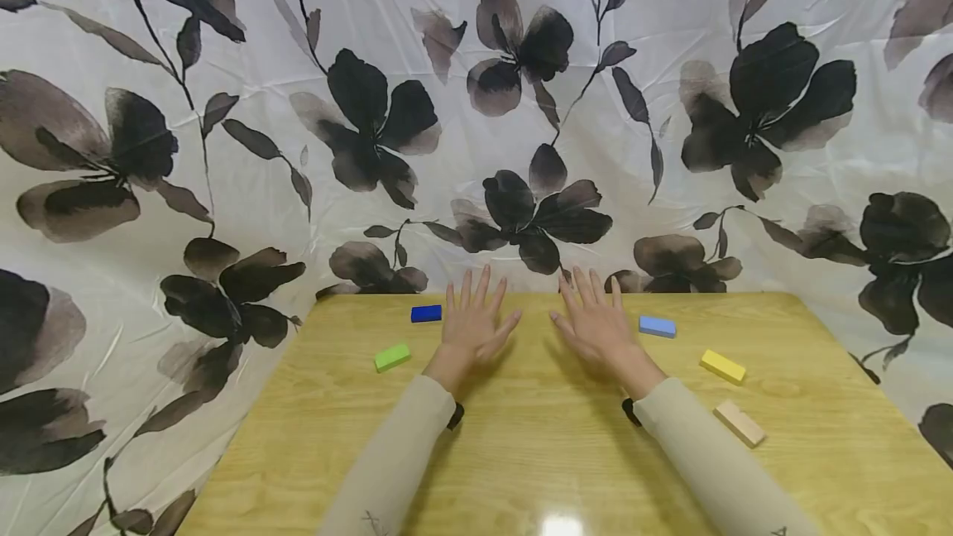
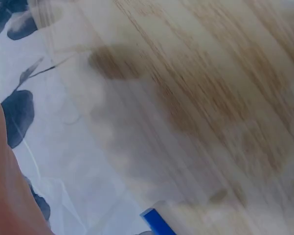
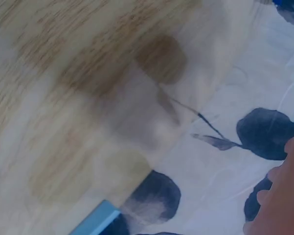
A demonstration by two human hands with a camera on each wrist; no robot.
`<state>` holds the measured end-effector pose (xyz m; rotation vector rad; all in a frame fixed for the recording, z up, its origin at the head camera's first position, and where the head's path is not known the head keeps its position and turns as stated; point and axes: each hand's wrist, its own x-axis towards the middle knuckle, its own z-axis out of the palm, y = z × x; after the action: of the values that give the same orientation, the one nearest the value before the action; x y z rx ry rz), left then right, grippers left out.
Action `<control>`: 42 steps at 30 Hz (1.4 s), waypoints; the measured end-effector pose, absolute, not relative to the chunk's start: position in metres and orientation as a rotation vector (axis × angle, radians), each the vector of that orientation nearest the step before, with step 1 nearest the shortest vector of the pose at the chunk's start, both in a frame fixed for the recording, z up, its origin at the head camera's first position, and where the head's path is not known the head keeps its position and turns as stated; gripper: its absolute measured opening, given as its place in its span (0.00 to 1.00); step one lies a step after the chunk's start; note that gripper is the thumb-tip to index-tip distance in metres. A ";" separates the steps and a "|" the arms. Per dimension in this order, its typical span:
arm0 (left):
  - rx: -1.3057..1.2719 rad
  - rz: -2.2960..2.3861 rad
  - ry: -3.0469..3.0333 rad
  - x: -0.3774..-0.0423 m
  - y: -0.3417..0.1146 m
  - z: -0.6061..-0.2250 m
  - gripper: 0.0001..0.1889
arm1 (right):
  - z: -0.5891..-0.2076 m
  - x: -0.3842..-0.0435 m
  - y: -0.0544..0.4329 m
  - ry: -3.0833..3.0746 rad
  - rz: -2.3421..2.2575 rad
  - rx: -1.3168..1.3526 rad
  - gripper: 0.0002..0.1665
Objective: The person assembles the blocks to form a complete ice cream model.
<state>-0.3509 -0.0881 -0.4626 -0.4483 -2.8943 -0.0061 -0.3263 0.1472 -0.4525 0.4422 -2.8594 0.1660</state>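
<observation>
Wooden table [image 1: 536, 445]: left hand [image 1: 471, 326] & right hand [image 1: 596, 327] lie flat, fingers spread, holding nothing. Dark blue block [image 1: 426, 313] sits just left of left hand; light blue block [image 1: 658, 327] just right of right hand.

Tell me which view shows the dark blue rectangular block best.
The head view: the dark blue rectangular block lies whole on the wooden table, beside the left hand. The left wrist view catches only one corner; the right wrist view doesn't clearly show it.

Wooden table [image 1: 536, 453] carrying five blocks: dark blue block [image 1: 426, 313], green block [image 1: 391, 357], light blue block [image 1: 658, 327], yellow block [image 1: 722, 366], tan block [image 1: 739, 423].
</observation>
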 end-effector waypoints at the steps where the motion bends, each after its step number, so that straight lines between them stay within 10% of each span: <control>1: -0.458 -0.003 -2.891 -0.349 -0.089 -0.462 0.40 | -0.452 -0.325 0.148 -2.863 0.166 0.448 0.42; 42: -0.622 -0.066 -2.874 -0.306 -0.133 -0.431 0.39 | -0.428 -0.255 0.219 -2.733 0.178 0.719 0.38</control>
<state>-0.3064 -0.1332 -0.4312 -0.6221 -2.8737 -0.0665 -0.2549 0.2193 -0.4279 0.7192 -2.7334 0.1777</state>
